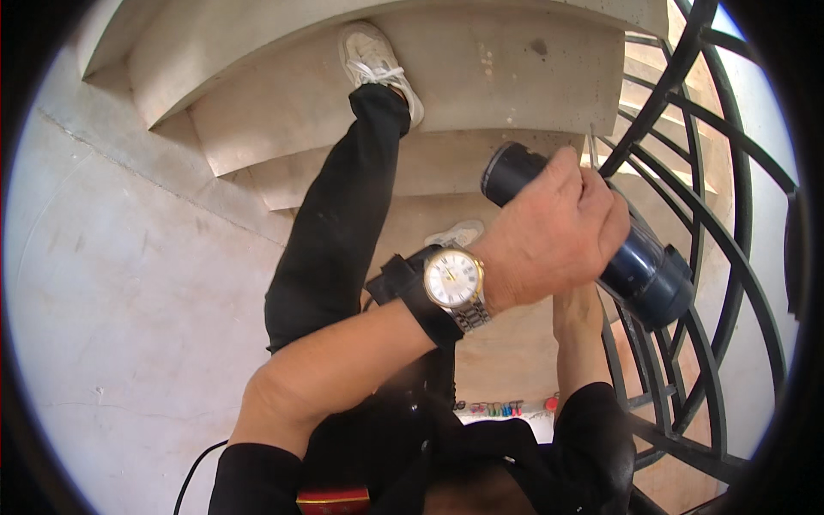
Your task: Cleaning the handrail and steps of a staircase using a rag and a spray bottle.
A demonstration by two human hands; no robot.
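Observation:
My left hand reaches across in front of me, its fingers wrapped round a dark blue bottle. The bottle lies tilted, its black end up to the left and its wider, dark end down to the right. A wristwatch with a pale dial sits on this wrist, next to a black band. My right forearm rises behind the left hand and the bottle. The right hand is hidden there, so its fingers do not show.
Curved stone steps wind round me. One white shoe is on a higher step, the other shoe lower. A black metal railing runs along the right, close to the bottle. On the left stands a pale wall.

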